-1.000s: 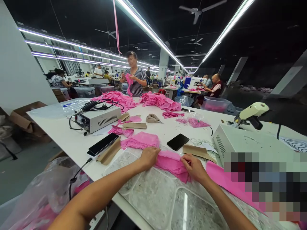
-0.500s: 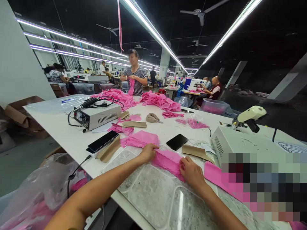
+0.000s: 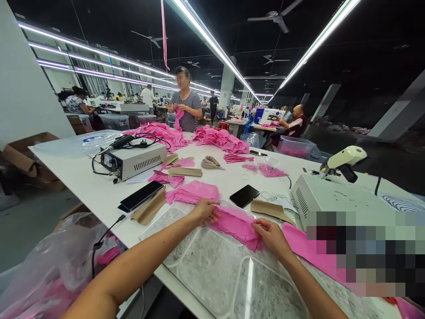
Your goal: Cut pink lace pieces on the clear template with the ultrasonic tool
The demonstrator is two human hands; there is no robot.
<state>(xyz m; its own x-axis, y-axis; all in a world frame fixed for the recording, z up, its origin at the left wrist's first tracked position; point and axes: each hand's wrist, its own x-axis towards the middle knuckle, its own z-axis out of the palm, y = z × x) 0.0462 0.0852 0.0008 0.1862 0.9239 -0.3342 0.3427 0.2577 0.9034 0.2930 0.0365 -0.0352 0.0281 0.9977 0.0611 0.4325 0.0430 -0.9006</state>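
A strip of pink fabric (image 3: 235, 223) lies across the clear, compartmented plastic mat (image 3: 209, 261) in front of me. My left hand (image 3: 205, 212) rests at the strip's left end, its fingers reaching over the cloth. At the right end, my right hand (image 3: 268, 230) pinches the fabric's edge between thumb and fingertips. Just beyond my left hand sits a folded pink fabric stack (image 3: 194, 191). To the right of my right hand, another smooth pink piece (image 3: 303, 246) runs toward a blurred-out patch.
A black phone (image 3: 245, 196) lies behind the strip. At left stand a grey power unit (image 3: 134, 159) with cables and a dark device (image 3: 142, 195). A pale green machine (image 3: 318, 195) is at right. Across the table, a person in stripes (image 3: 186, 106) handles pink cloth behind pink heaps (image 3: 221, 139).
My right hand has shifted slightly right along the fabric's end. My left hand's fingers have loosened and spread a little over the cloth. A background person in white has turned away.
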